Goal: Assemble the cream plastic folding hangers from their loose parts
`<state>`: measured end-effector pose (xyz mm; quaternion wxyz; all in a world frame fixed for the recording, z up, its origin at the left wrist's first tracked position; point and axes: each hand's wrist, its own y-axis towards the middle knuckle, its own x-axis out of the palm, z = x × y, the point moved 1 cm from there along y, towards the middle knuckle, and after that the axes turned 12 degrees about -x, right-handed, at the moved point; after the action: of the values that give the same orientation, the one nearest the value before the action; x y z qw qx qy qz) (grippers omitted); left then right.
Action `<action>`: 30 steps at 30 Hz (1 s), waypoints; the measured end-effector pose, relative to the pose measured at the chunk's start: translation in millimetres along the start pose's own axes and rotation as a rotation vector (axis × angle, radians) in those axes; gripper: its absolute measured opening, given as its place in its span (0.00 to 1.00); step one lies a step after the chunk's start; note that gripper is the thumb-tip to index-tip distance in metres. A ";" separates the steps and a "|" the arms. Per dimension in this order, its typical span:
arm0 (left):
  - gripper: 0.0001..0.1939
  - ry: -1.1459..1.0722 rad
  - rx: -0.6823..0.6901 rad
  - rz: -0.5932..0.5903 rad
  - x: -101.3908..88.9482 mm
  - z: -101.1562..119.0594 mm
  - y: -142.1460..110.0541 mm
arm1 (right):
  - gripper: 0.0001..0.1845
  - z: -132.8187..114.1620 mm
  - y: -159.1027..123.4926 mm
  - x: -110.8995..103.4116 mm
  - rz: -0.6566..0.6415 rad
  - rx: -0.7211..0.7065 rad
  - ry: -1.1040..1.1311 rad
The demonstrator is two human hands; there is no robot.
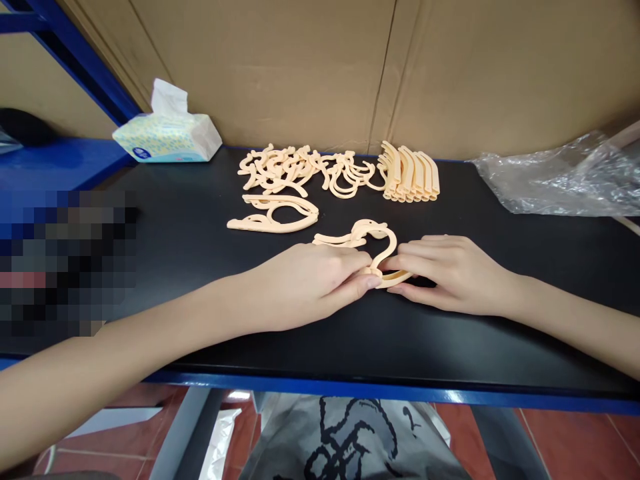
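Note:
My left hand point(320, 277) is closed, its thumb and fingers pinching the base of a cream plastic folding hanger point(391, 243) whose hook curves upward. On the other side my right hand point(455, 273) grips one curved arm of the same hanger between thumb and fingers. The joint between hook and arms is partly covered by my fingers. Just beyond my left hand lie loose cream pieces point(335, 239), partly hidden. Farther back on the left rests a folded hanger point(270, 227), its hook tucked between two arms.
Along the back of the black table point(320, 347) are a heap of small curved pieces point(280, 167), loose hooks point(345, 190) and a stack of hanger arms point(413, 175). A tissue pack point(170, 137) stands back left, clear plastic wrap point(550, 177) lies right, and a cardboard wall point(300, 73) rises behind.

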<state>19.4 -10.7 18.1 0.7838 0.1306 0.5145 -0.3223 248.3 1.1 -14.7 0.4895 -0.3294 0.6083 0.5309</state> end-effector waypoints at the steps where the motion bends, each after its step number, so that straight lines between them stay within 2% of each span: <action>1: 0.15 0.002 0.007 0.005 0.3 -0.1 0.0 | 0.09 0.0 0.0 0.0 -0.002 0.002 0.003; 30: 0.16 0.044 0.045 0.040 2.2 -0.3 -2.6 | 0.09 -1.3 0.4 0.1 -0.005 0.010 -0.026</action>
<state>18.2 -13.3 16.3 0.7754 0.1654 0.5216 -0.3152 247.6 -0.1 -14.7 0.5003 -0.3217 0.6035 0.5310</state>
